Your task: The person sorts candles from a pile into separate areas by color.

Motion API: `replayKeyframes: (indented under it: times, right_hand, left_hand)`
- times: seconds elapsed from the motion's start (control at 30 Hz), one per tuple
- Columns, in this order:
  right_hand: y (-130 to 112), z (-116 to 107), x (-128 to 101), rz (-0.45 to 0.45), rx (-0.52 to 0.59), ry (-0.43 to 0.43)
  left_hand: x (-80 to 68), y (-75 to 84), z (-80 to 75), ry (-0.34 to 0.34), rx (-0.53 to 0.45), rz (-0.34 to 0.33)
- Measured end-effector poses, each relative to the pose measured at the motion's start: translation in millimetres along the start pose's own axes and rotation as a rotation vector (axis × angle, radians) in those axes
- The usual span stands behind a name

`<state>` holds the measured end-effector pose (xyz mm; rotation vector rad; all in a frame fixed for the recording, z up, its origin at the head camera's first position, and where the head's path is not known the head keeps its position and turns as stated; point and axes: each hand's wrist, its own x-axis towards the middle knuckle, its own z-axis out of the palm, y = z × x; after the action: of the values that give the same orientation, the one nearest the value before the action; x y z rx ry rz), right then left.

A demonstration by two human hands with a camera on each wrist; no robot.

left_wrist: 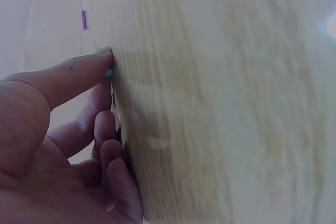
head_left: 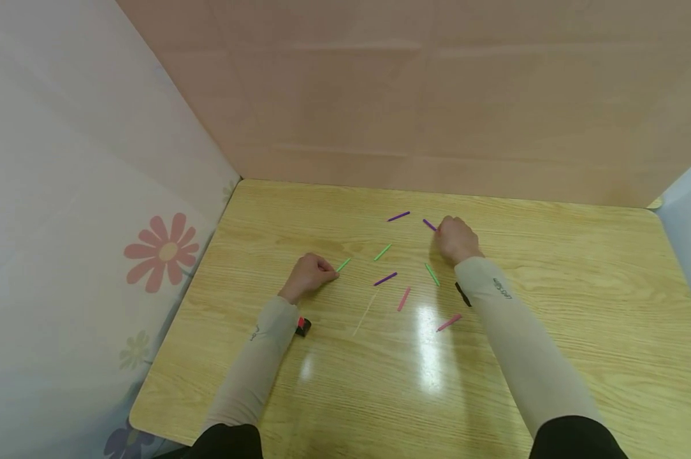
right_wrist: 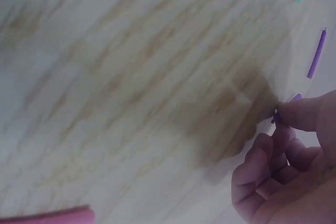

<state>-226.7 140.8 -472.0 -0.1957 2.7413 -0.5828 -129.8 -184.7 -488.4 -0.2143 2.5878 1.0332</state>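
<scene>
One green stick is pinched between thumb and finger of the left hand at the bench; the right hand, farther out, pinches one purple stick. Two loose green sticks and a loose purple stick lie between the hands, another purple stick near the back edge, and two pink sticks nearer the person.

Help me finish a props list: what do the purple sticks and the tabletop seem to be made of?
The purple sticks look like wax or plastic, smooth and evenly coloured; the pictures don't settle which. The tabletop looks like varnished wood or wood-effect laminate: grain shows, and bright reflections suggest a glossy finish.
</scene>
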Motion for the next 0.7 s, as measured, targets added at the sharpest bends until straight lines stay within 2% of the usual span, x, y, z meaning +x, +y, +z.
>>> replayKeyframes:
  times: [0.37, 0.7]
  right_hand:
    - [0.1, 4.8, 4.6, 0.040, -0.003, 0.062]
    - [-0.2, 6.5, 3.9, 0.070, 0.023, 0.073]
  left_hand:
    - [0.4, -1.6, -1.0, -0.002, -0.008, 0.017]
    - [0.1, -2.1, 0.8, 0.012, 0.000, 0.009]
